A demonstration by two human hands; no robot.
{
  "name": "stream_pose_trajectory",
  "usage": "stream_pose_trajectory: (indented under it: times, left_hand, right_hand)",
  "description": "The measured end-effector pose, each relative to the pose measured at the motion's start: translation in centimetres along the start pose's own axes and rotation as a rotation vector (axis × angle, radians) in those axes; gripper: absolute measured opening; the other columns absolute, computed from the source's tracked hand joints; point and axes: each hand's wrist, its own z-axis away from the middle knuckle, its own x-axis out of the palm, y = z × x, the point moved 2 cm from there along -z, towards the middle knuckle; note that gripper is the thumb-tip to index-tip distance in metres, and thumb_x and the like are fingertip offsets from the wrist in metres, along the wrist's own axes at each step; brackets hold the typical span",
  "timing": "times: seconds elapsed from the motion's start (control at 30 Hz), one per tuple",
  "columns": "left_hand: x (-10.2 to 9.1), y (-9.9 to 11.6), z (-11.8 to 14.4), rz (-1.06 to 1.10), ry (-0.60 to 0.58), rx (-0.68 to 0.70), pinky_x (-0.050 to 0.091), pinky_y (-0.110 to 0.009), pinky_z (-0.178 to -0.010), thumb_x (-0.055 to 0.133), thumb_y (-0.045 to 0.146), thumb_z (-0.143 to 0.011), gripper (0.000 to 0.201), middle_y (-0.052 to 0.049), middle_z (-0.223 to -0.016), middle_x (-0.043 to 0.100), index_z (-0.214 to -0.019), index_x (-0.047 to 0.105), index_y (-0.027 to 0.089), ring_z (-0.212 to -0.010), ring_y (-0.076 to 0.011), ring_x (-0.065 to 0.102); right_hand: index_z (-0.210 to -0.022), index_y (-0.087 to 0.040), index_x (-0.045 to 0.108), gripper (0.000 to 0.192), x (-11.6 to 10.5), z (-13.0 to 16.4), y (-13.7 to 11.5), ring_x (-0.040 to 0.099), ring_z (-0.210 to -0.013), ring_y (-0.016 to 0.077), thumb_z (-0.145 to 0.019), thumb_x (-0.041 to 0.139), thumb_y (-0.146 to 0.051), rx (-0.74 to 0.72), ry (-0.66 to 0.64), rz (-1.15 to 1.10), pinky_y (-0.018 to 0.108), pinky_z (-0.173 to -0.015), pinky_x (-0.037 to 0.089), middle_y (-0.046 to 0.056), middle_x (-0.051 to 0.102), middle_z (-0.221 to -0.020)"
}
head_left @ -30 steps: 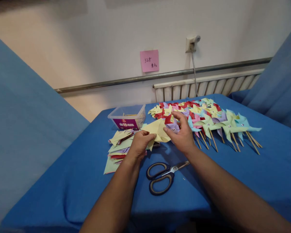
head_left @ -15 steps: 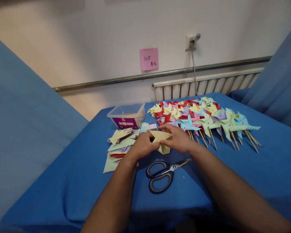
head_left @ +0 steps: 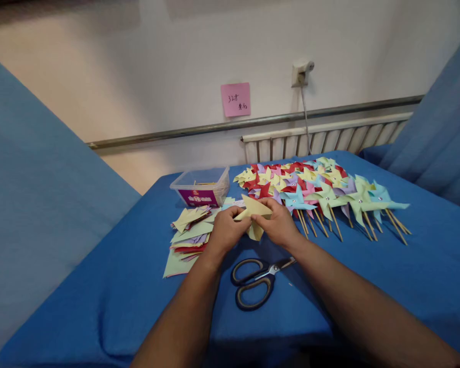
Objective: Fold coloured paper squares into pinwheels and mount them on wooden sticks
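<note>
A pale yellow paper pinwheel [head_left: 254,206] with folded blades is held between both hands above the table. My left hand [head_left: 230,227] pinches its left side, and my right hand [head_left: 278,225] grips it from the right, the thumbs close together near its middle. Just below the hands lie scissors [head_left: 262,278] with dark handles, blades pointing right. To the left of my left hand is a stack of coloured paper sheets [head_left: 191,230]. Many finished paper pinwheels on sticks [head_left: 325,197] lie beyond my right hand.
A clear plastic box [head_left: 201,191] with a purple label and thin sticks inside stands at the back left. The table has a blue cloth [head_left: 138,286]. Behind it are a radiator [head_left: 283,145], a metal rail and a pink note [head_left: 235,99] on the wall.
The yellow paper has been turned in the hands, and its pointed blades now stand up more. My right hand has shifted slightly left and down, with its fingers closer to the left hand.
</note>
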Motion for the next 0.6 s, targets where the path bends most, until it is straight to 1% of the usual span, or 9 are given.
stream_pose_trajectory:
  times: [0.03,0.1,0.13,0.2,0.3,0.4,0.5,0.6]
  left_hand:
    - [0.1,0.0,0.1,0.114,0.033,-0.038,0.041,-0.026,-0.06,0.073,0.03,-0.063,0.019,0.001,-0.068,0.064,-0.075,0.067,0.017,-0.063,-0.0151,0.055]
    - [0.5,0.0,0.3,0.377,0.062,-0.121,0.046,-0.027,-0.065,0.079,0.031,-0.059,0.038,0.0,-0.077,0.069,-0.092,0.069,0.017,-0.068,-0.0166,0.06]
    - [0.7,0.0,0.4,0.495,0.049,-0.16,0.048,-0.028,-0.066,0.081,0.032,-0.057,0.043,-0.001,-0.08,0.07,-0.095,0.069,0.017,-0.07,-0.0169,0.062]
    - [1.2,0.1,0.6,0.649,-0.011,-0.221,0.049,-0.028,-0.067,0.083,0.031,-0.057,0.042,-0.003,-0.082,0.071,-0.093,0.069,0.015,-0.07,-0.0164,0.064]
    - [1.7,0.1,0.8,0.709,-0.058,-0.279,0.048,-0.025,-0.063,0.085,0.029,-0.057,0.035,-0.004,-0.077,0.071,-0.085,0.071,0.013,-0.065,-0.0138,0.062]
    - [1.9,-0.1,0.9,0.759,-0.07,-0.303,0.049,-0.026,-0.064,0.085,0.027,-0.057,0.035,-0.006,-0.076,0.072,-0.085,0.072,0.011,-0.064,-0.0146,0.063]
    - [1.9,-0.6,0.8,0.791,-0.048,-0.325,0.05,-0.028,-0.064,0.085,0.025,-0.056,0.033,-0.007,-0.076,0.073,-0.082,0.071,0.011,-0.062,-0.0164,0.065]
    - [2.0,-0.9,0.7,0.782,-0.015,-0.345,0.051,-0.028,-0.06,0.085,0.023,-0.054,0.031,-0.007,-0.072,0.073,-0.079,0.07,0.011,-0.059,-0.0171,0.065]
  right_hand:
    - [-0.1,-0.019,0.065,0.034,0.1,0.0,0.1,0.069,-0.078,0.0205,-0.069,0.073,-0.031,0.036,0.041,-0.083,0.035,-0.074,0.056,0.004,0.074,-0.091]
    - [-0.102,-0.018,0.065,0.04,0.4,0.1,0.3,0.069,-0.076,0.0205,-0.067,0.076,-0.034,0.126,0.1,-0.289,0.034,-0.071,0.056,0.004,0.074,-0.089]
    - [-0.102,-0.018,0.065,0.042,0.6,0.1,0.5,0.069,-0.074,0.0204,-0.066,0.077,-0.035,0.168,0.121,-0.385,0.034,-0.071,0.057,0.004,0.074,-0.088]
    - [-0.101,-0.018,0.064,0.043,0.9,0.2,0.6,0.069,-0.072,0.0199,-0.064,0.078,-0.035,0.217,0.165,-0.518,0.034,-0.07,0.057,0.003,0.075,-0.088]
    - [-0.098,-0.018,0.063,0.043,1.0,0.4,0.6,0.069,-0.073,0.0193,-0.062,0.08,-0.033,0.211,0.22,-0.55,0.033,-0.071,0.056,0.002,0.074,-0.087]
    - [-0.099,-0.018,0.063,0.044,1.2,0.8,0.3,0.069,-0.074,0.0196,-0.062,0.081,-0.035,0.19,0.225,-0.491,0.033,-0.071,0.056,0.002,0.074,-0.086]
    - [-0.1,-0.018,0.062,0.046,1.3,1.0,0.1,0.069,-0.072,0.0197,-0.063,0.08,-0.038,0.175,0.203,-0.455,0.033,-0.069,0.055,0.002,0.073,-0.085]
    - [-0.1,-0.018,0.062,0.046,1.4,1.1,0.1,0.068,-0.071,0.0199,-0.063,0.08,-0.038,0.199,0.183,-0.457,0.033,-0.068,0.055,0.002,0.073,-0.083]
